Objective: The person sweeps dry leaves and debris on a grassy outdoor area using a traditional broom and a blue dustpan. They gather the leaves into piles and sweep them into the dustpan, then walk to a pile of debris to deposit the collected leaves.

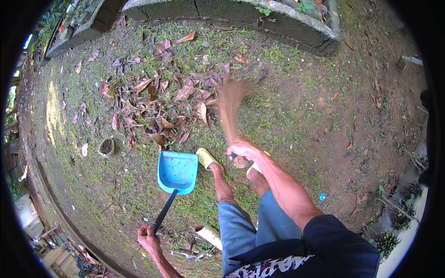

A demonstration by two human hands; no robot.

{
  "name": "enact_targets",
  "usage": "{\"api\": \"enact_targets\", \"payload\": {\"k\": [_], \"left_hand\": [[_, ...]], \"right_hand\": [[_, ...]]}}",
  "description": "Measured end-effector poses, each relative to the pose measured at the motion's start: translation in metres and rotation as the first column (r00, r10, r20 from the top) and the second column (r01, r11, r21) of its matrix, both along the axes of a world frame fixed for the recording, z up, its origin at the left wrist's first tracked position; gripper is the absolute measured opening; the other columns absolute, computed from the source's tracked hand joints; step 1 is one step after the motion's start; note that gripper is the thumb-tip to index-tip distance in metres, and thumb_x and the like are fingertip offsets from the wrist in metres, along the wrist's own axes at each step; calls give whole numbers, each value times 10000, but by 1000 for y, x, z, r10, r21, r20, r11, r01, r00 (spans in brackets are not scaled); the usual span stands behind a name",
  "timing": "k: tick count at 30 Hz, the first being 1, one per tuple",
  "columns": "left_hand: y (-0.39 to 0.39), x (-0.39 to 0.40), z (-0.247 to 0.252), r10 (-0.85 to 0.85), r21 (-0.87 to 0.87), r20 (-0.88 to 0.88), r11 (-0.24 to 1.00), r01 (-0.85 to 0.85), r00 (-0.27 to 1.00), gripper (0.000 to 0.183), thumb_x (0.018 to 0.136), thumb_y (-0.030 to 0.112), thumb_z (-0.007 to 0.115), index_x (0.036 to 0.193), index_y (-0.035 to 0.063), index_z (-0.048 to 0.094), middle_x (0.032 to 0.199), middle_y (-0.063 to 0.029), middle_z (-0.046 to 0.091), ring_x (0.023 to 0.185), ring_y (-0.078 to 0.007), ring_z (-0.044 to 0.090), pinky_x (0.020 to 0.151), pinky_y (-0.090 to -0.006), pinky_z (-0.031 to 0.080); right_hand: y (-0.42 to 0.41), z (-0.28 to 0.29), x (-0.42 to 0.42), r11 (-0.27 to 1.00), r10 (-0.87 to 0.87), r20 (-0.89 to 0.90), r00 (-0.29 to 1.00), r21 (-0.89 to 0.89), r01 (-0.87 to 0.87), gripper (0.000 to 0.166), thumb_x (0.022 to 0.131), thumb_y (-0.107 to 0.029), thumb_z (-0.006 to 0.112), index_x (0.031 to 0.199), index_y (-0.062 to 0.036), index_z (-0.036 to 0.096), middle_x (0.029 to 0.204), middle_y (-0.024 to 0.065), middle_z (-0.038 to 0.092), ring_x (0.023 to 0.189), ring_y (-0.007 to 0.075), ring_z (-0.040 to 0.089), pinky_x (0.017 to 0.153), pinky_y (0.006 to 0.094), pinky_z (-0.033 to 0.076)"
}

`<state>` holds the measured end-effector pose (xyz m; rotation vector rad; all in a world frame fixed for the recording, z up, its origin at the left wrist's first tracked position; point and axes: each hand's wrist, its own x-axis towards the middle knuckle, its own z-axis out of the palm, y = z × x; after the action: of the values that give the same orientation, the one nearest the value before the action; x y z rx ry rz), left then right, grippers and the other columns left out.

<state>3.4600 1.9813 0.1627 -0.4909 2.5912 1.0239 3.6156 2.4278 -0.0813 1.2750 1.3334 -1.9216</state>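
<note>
My right hand [243, 148] is closed around the bound handle of a stick broom [231, 107], in front of my feet. The broom's bristles are blurred and touch or hang just over the right edge of a heap of dry brown leaves [163, 100]. At the lower left my left hand [150, 238] grips the black handle of a blue plastic dustpan [178, 172]. The pan's open edge faces the leaves, just left of my yellow clog [207, 158]. No leaves show in the pan.
A low concrete border [222, 12] runs along the far side. Left of the dustpan sits a small soil-filled container [106, 147]. A pale tube-like piece [209, 235] lies beside my left leg. A small blue scrap [322, 197] is on the ground at right, before potted plants [386, 243].
</note>
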Motion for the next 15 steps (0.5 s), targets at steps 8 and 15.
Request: {"api": "enact_targets", "payload": {"k": [8, 15], "left_hand": [[-105, -73, -61, -106, -114, -36, 988, 101, 994, 42, 863, 5, 652, 896, 13, 627, 793, -41, 629, 673, -126, 540, 597, -294, 433], [-124, -114, -99, -161, -182, 83, 968, 174, 983, 87, 850, -4, 640, 933, -29, 634, 798, -72, 633, 724, -176, 569, 687, -348, 471]], "right_hand": [[20, 135, 6, 985, -159, -81, 984, -75, 153, 779, 838, 44, 675, 1522, -38, 311, 925, 108, 630, 671, 167, 643, 558, 312, 567], [54, 105, 24, 850, -494, 131, 860, 283, 445, 557, 837, 15, 658, 1338, -9, 417, 874, 113, 640, 605, 196, 636, 518, 355, 551]]}}
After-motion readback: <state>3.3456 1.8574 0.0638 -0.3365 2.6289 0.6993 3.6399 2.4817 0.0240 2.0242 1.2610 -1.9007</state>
